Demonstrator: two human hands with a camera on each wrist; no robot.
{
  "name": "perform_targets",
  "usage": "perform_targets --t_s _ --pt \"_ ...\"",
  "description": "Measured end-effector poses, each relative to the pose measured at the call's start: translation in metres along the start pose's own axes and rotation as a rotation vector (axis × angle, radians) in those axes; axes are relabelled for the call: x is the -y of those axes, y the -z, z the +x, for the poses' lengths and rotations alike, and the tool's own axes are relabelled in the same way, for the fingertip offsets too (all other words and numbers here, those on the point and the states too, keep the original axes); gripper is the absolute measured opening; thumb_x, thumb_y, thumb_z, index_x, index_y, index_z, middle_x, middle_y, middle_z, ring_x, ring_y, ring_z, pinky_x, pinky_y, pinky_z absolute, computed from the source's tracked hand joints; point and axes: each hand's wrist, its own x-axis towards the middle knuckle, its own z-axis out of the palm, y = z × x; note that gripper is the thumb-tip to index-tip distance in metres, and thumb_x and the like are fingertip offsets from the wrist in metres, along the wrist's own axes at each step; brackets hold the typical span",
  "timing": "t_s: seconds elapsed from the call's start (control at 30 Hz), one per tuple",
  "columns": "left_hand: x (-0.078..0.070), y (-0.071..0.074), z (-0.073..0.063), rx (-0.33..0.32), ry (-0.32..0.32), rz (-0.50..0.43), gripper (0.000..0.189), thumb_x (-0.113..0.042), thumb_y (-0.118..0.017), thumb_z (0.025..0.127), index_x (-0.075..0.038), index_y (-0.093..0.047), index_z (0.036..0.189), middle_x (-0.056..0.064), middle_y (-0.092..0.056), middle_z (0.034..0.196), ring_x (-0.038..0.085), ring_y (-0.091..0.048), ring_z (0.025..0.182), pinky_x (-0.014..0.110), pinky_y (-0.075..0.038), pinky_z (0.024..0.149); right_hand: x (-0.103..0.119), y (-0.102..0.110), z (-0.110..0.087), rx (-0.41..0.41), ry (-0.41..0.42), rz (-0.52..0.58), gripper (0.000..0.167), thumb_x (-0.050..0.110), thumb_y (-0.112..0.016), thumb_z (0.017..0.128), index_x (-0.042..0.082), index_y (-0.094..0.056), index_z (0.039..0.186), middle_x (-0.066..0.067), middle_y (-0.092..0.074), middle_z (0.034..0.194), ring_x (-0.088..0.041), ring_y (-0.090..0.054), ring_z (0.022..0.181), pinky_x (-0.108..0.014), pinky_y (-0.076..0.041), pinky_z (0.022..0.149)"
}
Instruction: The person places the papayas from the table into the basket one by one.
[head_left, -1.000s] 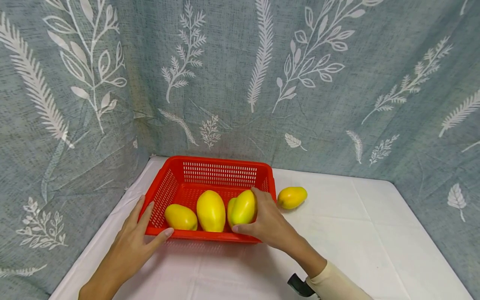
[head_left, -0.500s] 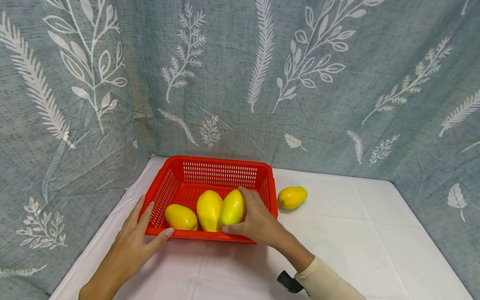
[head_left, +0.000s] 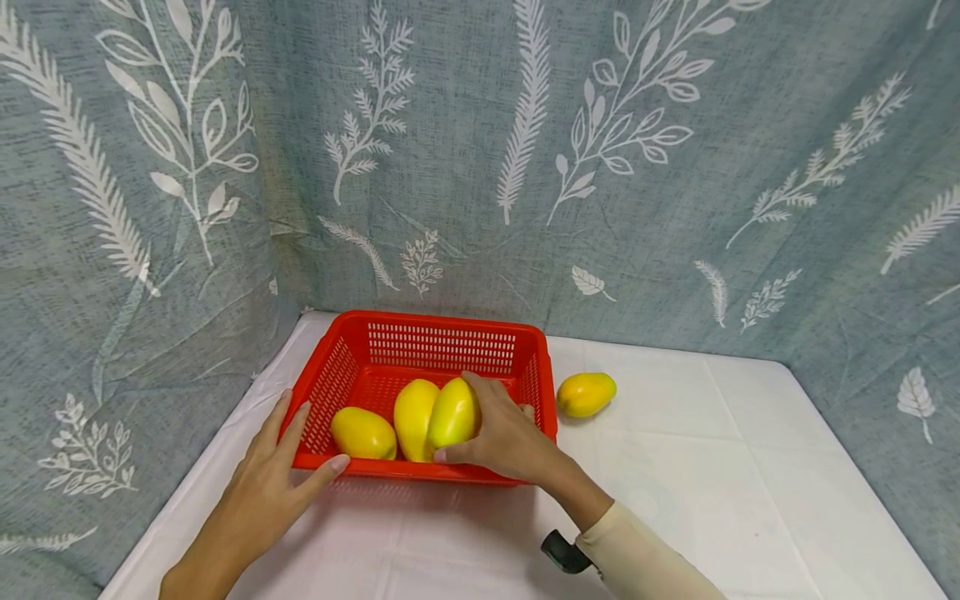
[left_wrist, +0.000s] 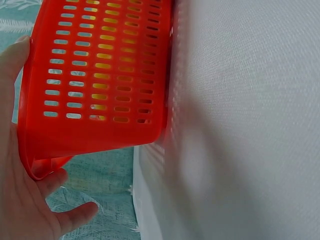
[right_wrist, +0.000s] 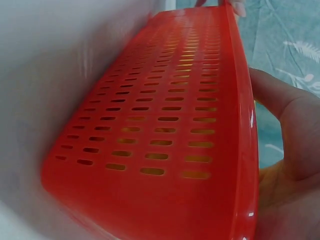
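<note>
A red perforated plastic basket (head_left: 442, 320) stands on the white-covered table. My right hand (head_left: 506, 433) reaches over its front right side and grips a yellow-green papaya (head_left: 453, 412), thumb near the front rim. That papaya leans against and partly covers a yellow papaya (head_left: 411, 417) in the middle. Farther left in the basket lies another yellow papaya (head_left: 363, 433). My left hand (head_left: 262, 483) rests at the basket's front left corner, fingers extended along the side and thumb on the front rim. In the right wrist view, the basket wall (right_wrist: 160, 115) hides most of the fruit.
One more papaya (head_left: 587, 394) lies on the white tablecloth (head_left: 690, 467) just right of the basket. A grey-green leaf-patterned curtain (head_left: 465, 167) hangs behind the table and on both sides. A black strap piece (head_left: 564, 552) sits at my right wrist.
My right hand has moved left inside the basket with the gripped papaya, bringing it up against the middle one and covering more of it. My left hand has stayed at the corner.
</note>
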Motion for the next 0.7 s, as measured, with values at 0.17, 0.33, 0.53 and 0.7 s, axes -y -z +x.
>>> perform_targets --t_s 0.17,0.33,0.53,0.7 --pt "0.0 0.0 0.0 -0.011 -0.016 -0.007 0.101 -0.055 -0.071 0.098 0.007 -0.026 0.164 0.021 -0.003 0.178 0.059 -0.023 0.152 0.083 -0.027 0.11 -0.002 0.0 0.003 0.016 0.027 -0.057 0.103 0.046 -0.089 0.081 0.017 -0.035 0.164 -0.009 -0.045 0.162 -0.027 -0.051 0.138 -0.054 -0.035 0.098" --pt "0.0 0.0 0.001 -0.012 -0.019 -0.007 0.102 -0.055 -0.071 0.098 0.007 -0.025 0.164 0.02 -0.003 0.178 0.059 -0.023 0.152 0.084 -0.027 0.11 -0.007 -0.002 0.007 0.023 0.058 -0.115 0.101 0.04 -0.09 0.081 0.016 -0.037 0.163 -0.008 -0.048 0.159 -0.026 -0.049 0.142 -0.065 -0.033 0.107" --pt "0.001 0.0 0.001 -0.018 -0.022 -0.006 0.101 -0.054 -0.071 0.098 0.008 -0.027 0.164 0.022 -0.004 0.177 0.059 -0.024 0.151 0.083 -0.027 0.111 -0.009 -0.006 0.014 0.055 0.076 -0.181 0.095 0.039 -0.09 0.083 0.019 -0.04 0.161 -0.009 -0.05 0.159 -0.028 -0.051 0.143 -0.075 -0.026 0.113" --pt "0.001 0.0 0.0 -0.018 -0.02 -0.005 0.101 -0.055 -0.071 0.098 0.008 -0.026 0.164 0.022 -0.004 0.177 0.059 -0.024 0.152 0.082 -0.027 0.111 -0.011 -0.012 0.02 0.102 0.026 -0.207 0.097 0.042 -0.09 0.083 0.017 -0.04 0.162 -0.01 -0.05 0.16 -0.03 -0.048 0.146 -0.07 -0.028 0.114"
